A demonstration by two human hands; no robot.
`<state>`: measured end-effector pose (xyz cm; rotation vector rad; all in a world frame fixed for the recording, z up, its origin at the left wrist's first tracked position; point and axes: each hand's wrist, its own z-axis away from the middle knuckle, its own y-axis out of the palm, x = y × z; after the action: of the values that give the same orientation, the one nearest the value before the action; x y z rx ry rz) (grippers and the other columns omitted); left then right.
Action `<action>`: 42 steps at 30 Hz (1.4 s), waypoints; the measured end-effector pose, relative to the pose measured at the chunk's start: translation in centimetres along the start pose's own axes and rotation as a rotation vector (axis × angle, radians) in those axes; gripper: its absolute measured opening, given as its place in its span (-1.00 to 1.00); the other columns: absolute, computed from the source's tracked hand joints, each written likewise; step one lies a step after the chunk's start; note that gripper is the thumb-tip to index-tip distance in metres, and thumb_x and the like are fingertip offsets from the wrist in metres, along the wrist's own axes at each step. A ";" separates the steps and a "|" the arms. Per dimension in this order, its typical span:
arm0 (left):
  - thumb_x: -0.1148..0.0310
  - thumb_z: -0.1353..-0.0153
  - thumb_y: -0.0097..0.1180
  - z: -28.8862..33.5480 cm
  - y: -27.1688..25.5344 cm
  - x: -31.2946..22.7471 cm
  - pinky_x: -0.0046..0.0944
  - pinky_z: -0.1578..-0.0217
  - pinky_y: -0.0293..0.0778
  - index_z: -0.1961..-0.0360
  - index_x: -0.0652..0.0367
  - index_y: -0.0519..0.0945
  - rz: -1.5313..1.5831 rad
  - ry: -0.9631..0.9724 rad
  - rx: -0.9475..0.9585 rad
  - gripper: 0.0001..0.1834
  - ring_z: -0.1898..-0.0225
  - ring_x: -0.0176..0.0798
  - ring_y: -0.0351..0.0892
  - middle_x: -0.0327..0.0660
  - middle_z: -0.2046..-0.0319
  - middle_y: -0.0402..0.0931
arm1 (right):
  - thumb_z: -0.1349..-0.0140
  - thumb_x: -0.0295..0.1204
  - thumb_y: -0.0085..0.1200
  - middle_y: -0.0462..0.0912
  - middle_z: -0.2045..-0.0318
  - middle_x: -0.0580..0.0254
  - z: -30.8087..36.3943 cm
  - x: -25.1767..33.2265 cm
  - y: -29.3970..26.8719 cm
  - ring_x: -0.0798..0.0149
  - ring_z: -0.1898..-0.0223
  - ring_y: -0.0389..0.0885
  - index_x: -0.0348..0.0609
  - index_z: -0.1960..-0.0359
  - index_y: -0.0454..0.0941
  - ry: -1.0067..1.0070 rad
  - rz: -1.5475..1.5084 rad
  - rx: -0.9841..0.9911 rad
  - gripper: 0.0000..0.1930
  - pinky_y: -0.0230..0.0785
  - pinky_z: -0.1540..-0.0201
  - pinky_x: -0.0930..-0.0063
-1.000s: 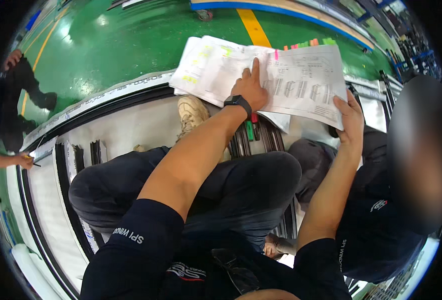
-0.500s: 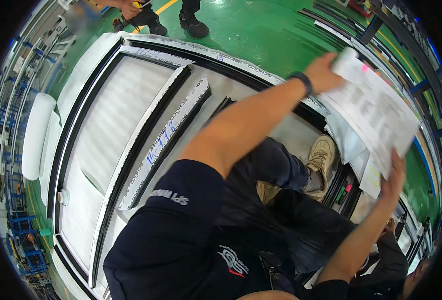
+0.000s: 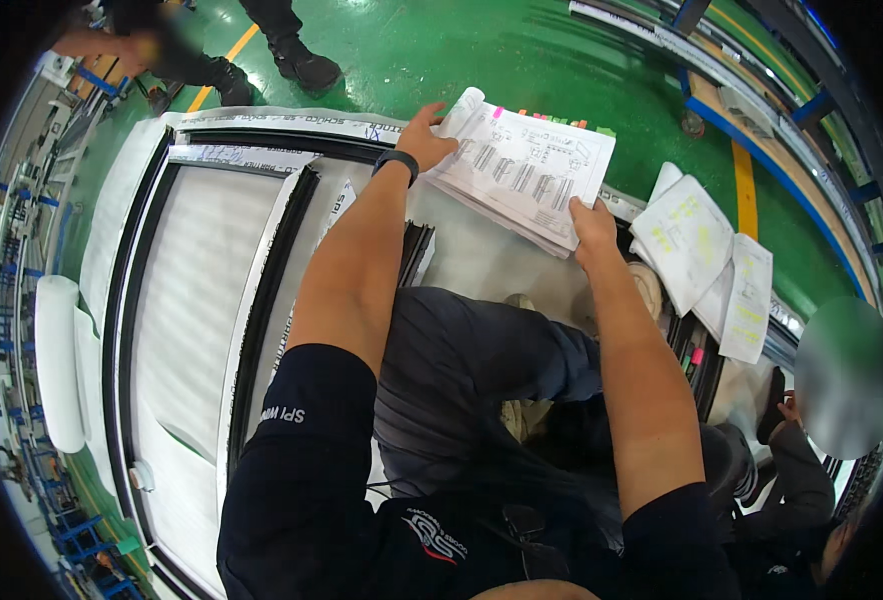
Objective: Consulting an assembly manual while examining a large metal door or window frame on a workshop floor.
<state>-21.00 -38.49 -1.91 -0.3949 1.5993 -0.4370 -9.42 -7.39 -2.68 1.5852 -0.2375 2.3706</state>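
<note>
A thick bundle of drawing sheets (image 3: 532,165), printed with line drawings and edged with coloured tabs, is stretched between my two hands over the frame. My left hand (image 3: 428,138), a dark band on its wrist, grips the sheets at their left end, where the paper curls over. At the lower right corner my right hand (image 3: 594,228) pinches the bundle, thumb on top. Beneath lies a large dark window or door frame (image 3: 127,270) with white protective film. Several loose sheets with yellow marking (image 3: 687,235) rest to the right of my right hand.
A long white roll (image 3: 59,365) lies left of the frame, and a small tape roll (image 3: 141,477) sits on it. One person's dark boots (image 3: 307,65) stand at far left. Another person's hand (image 3: 790,405) is at right. A blue-edged rack (image 3: 762,160) stands at far right.
Both hands have brought the sheet bundle leftward and in front of me, now flatter to view. The loose sheets at right are uncovered. My view has also shifted.
</note>
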 end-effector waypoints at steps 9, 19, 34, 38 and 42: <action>0.27 -0.13 0.25 3.4 1.1 -2.9 0.01 -0.11 0.42 -0.08 -0.04 0.56 -0.943 0.297 -0.036 -0.57 -0.02 0.20 0.47 -0.08 0.09 0.54 | -0.30 -0.42 0.16 0.63 0.04 0.14 0.4 -5.6 2.0 0.13 0.11 0.65 -0.19 -0.13 0.46 0.193 -0.382 0.062 -0.62 0.56 0.12 0.17; 0.20 -0.23 0.03 4.9 2.4 -5.1 0.03 -0.12 0.42 -0.47 0.07 0.05 -0.951 -0.079 0.518 -0.20 -0.07 0.22 0.54 0.27 0.00 0.55 | -0.26 -0.53 0.16 0.63 0.04 0.08 6.6 -3.8 4.3 0.17 0.15 0.65 -0.29 -0.05 0.48 0.194 -0.443 0.043 -0.67 0.55 0.19 0.28; 0.25 -0.14 -0.04 2.5 -1.4 2.6 0.09 -0.06 0.45 -0.47 0.28 -0.06 -1.173 -0.092 0.404 -0.12 -0.04 0.12 0.60 0.19 0.00 0.57 | -0.28 -0.39 0.13 0.58 0.01 0.09 8.3 -4.4 9.0 0.12 0.10 0.63 -0.21 -0.14 0.41 0.104 -0.404 0.310 -0.59 0.59 0.20 0.20; 0.28 -0.24 -0.17 5.5 10.6 -6.2 0.07 -0.16 0.43 -0.45 0.24 0.04 -0.911 -0.079 0.500 -0.26 -0.12 0.19 0.54 0.28 -0.07 0.51 | -0.36 -0.46 0.03 0.57 -0.05 0.18 -0.9 -15.0 -0.7 0.16 0.04 0.63 -0.09 -0.20 0.38 -0.050 -0.342 0.161 -0.63 0.60 0.14 0.16; 0.30 -0.21 -0.11 7.6 6.1 -7.7 0.03 -0.09 0.48 -0.44 0.20 0.08 -0.947 -0.170 0.426 -0.25 -0.07 0.15 0.59 0.23 -0.03 0.56 | -0.39 -0.47 -0.01 0.59 0.01 0.22 2.3 -12.2 2.8 0.18 0.10 0.64 -0.09 -0.16 0.39 0.091 -0.379 0.246 -0.68 0.61 0.22 0.13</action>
<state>-12.78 -29.67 1.21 -0.8243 1.0292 -1.3910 -3.94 -12.37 -13.00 1.4598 0.3568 2.2242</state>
